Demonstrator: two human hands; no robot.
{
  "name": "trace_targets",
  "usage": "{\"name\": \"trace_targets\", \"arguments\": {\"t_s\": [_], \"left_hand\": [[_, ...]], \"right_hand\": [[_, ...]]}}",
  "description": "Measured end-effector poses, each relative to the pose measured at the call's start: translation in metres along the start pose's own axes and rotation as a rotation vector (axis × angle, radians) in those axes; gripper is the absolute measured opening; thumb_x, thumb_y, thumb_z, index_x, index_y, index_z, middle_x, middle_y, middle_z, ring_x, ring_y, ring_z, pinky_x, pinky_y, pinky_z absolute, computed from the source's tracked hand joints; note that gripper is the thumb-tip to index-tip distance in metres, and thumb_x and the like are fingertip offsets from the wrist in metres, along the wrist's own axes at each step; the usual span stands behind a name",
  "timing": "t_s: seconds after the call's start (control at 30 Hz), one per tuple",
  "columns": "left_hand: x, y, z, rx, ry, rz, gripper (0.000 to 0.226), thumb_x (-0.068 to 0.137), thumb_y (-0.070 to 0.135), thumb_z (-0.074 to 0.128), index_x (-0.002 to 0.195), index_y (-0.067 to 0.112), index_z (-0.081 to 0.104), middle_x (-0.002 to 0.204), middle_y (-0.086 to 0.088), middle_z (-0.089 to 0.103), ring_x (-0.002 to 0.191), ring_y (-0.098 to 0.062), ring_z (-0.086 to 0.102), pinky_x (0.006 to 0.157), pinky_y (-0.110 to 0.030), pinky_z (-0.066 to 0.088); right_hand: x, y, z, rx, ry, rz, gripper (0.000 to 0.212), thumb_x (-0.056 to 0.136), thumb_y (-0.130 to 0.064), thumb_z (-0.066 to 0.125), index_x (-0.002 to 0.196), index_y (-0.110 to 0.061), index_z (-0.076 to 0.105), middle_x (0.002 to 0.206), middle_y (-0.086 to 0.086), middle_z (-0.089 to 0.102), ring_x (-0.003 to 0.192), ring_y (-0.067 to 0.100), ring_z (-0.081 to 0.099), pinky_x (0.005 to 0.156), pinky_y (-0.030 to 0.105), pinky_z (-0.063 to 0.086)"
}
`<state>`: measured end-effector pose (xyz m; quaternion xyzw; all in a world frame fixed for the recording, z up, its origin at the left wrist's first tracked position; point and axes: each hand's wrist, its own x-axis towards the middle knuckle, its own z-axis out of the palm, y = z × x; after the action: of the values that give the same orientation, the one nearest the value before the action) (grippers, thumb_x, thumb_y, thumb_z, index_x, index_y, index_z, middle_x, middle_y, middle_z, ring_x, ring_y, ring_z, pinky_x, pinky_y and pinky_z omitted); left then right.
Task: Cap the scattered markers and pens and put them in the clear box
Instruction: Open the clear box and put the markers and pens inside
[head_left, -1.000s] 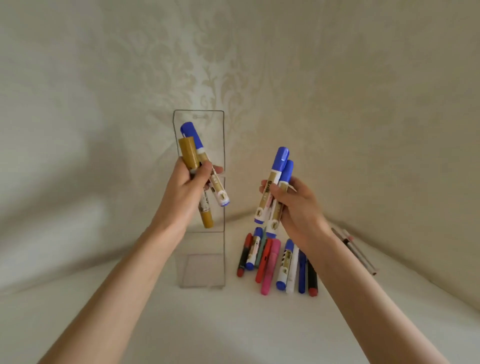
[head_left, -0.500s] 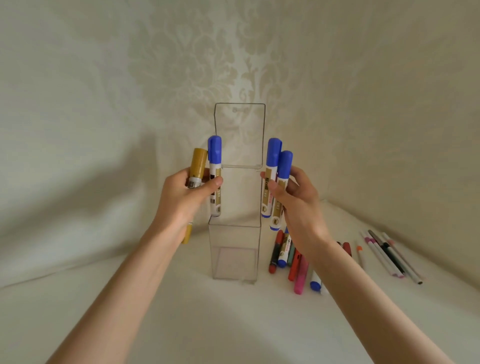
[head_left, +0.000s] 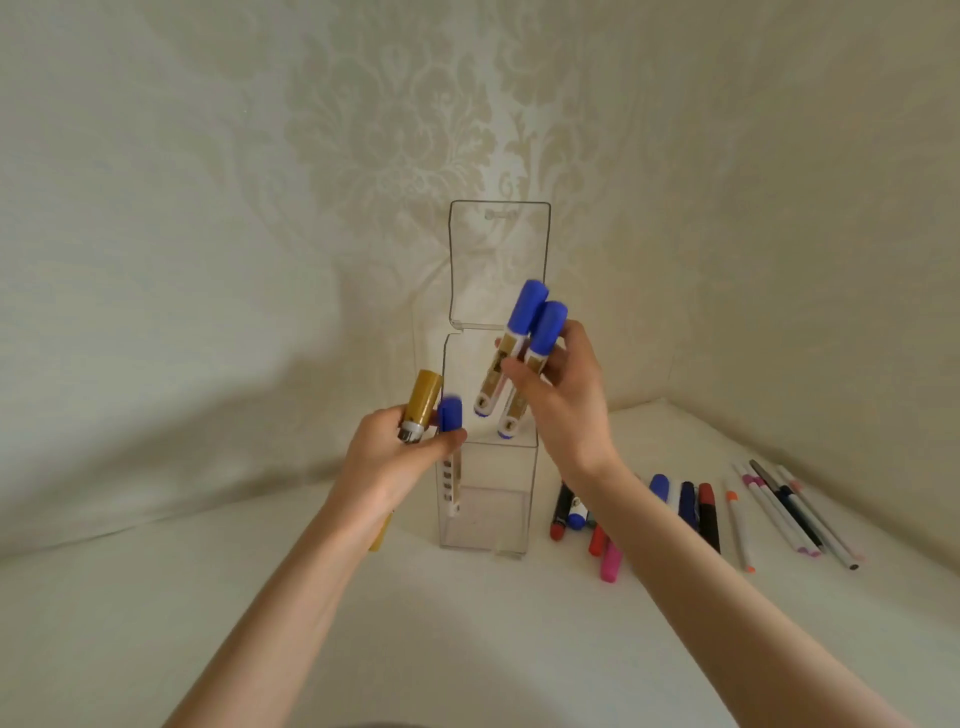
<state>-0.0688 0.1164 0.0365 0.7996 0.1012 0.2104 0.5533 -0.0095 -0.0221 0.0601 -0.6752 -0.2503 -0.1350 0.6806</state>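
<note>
Left hand (head_left: 387, 457) grips gold marker (head_left: 422, 402) and blue-capped marker (head_left: 451, 452) lowered into clear box (head_left: 488, 493); right hand (head_left: 563, 400) holds two blue markers (head_left: 522, 358) above it.

Clear box (head_left: 488, 499): colourless, transparent. Wall (head_left: 260, 156) behind the box: pale cream with a faint damask floral pattern. Bench (head_left: 467, 649): plain off-white. Two markers (head_left: 519, 364) above the box: blue caps, gold-and-white barrels. Marker (head_left: 423, 400) left of the box: gold cap. Right of the box: red, pink, blue and black markers (head_left: 709, 514), then white pens (head_left: 779, 514) with pink and orange tips.
</note>
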Motion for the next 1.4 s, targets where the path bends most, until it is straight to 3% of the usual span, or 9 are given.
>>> {"name": "trace_targets", "arguments": {"t_s": [0.13,0.3,0.47,0.63,0.77,0.9,1.17,1.3,1.4], "left_hand": [[-0.001,0.007,-0.004,-0.095,0.047,0.05,0.019,0.083,0.036,0.064,0.092,0.02,0.058,0.075,0.01,0.056,0.068,-0.004,0.051,0.06,-0.02,0.036],[0.023,0.027,-0.003,-0.497,0.112,-0.003,0.028,0.088,0.046,0.039,0.093,0.019,0.043,0.079,0.005,0.045,0.074,-0.01,0.045,0.071,-0.027,0.035],[0.037,0.039,0.008,-0.467,0.126,0.262,0.004,0.099,0.024,0.038,0.097,0.025,0.041,0.095,0.003,0.049,0.086,-0.005,0.061,0.086,-0.027,0.046],[0.029,0.024,0.018,-0.283,0.086,0.495,0.039,0.095,0.012,0.046,0.123,0.03,0.027,0.099,-0.005,0.053,0.089,-0.009,0.068,0.08,-0.017,0.05],[0.022,0.01,0.019,-0.024,0.142,0.526,0.037,0.092,0.015,0.051,0.125,0.028,0.039,0.086,0.005,0.056,0.085,-0.016,0.063,0.075,-0.02,0.051],[0.01,-0.005,0.019,0.348,0.292,0.597,0.035,0.084,0.016,0.064,0.118,0.016,0.053,0.084,0.008,0.054,0.078,-0.015,0.053,0.069,-0.024,0.038],[-0.002,-0.018,0.027,0.583,0.374,0.614,0.025,0.081,0.031,0.049,0.085,0.014,0.067,0.105,-0.01,0.054,0.089,-0.028,0.051,0.078,-0.029,0.033],[-0.03,-0.003,0.065,0.378,0.064,0.812,0.018,0.087,0.021,0.05,0.089,0.008,0.063,0.095,-0.001,0.052,0.072,-0.011,0.055,0.067,-0.02,0.046],[-0.042,-0.007,0.108,0.376,-0.168,0.592,0.013,0.087,0.022,0.054,0.095,0.014,0.061,0.096,0.007,0.054,0.069,-0.005,0.056,0.066,-0.023,0.051]], "right_hand": [[-0.015,0.006,0.002,-0.226,-0.09,0.014,0.048,0.088,-0.001,0.056,0.126,-0.022,0.035,0.088,0.003,0.059,0.07,0.015,0.06,0.056,0.021,0.054],[-0.017,0.007,0.002,-0.454,-0.196,-0.118,0.083,0.086,0.007,0.051,0.141,-0.042,0.013,0.098,-0.006,0.05,0.072,0.012,0.053,0.074,0.029,0.054],[-0.016,0.008,0.001,-0.584,-0.29,-0.109,0.045,0.091,-0.002,0.05,0.125,-0.027,0.036,0.092,-0.001,0.053,0.081,0.017,0.059,0.074,0.025,0.053],[-0.017,0.009,-0.002,-0.761,-0.387,-0.187,0.017,0.095,-0.012,0.045,0.11,-0.01,0.054,0.092,0.001,0.055,0.076,0.012,0.054,0.07,0.02,0.045],[-0.024,0.008,-0.015,-0.764,-0.455,-0.215,0.024,0.096,-0.011,0.043,0.11,-0.008,0.062,0.109,0.003,0.059,0.101,0.016,0.054,0.084,0.017,0.041],[-0.034,0.003,-0.048,-0.637,-0.209,-0.195,0.027,0.095,-0.005,0.042,0.111,-0.012,0.062,0.108,-0.006,0.057,0.103,0.005,0.051,0.084,-0.001,0.033],[-0.029,0.03,-0.131,-0.731,0.033,0.216,0.022,0.094,-0.011,0.044,0.107,-0.019,0.06,0.106,-0.008,0.056,0.1,0.011,0.054,0.086,0.033,0.047],[-0.034,0.064,-0.16,-1.068,0.037,0.476,0.024,0.092,-0.021,0.048,0.11,-0.01,0.058,0.105,0.006,0.062,0.09,0.021,0.055,0.073,0.028,0.04],[-0.04,0.085,-0.167,-1.127,0.05,0.654,0.046,0.09,-0.043,0.049,0.116,-0.005,0.051,0.107,0.013,0.06,0.096,0.028,0.058,0.078,0.034,0.048]]}}
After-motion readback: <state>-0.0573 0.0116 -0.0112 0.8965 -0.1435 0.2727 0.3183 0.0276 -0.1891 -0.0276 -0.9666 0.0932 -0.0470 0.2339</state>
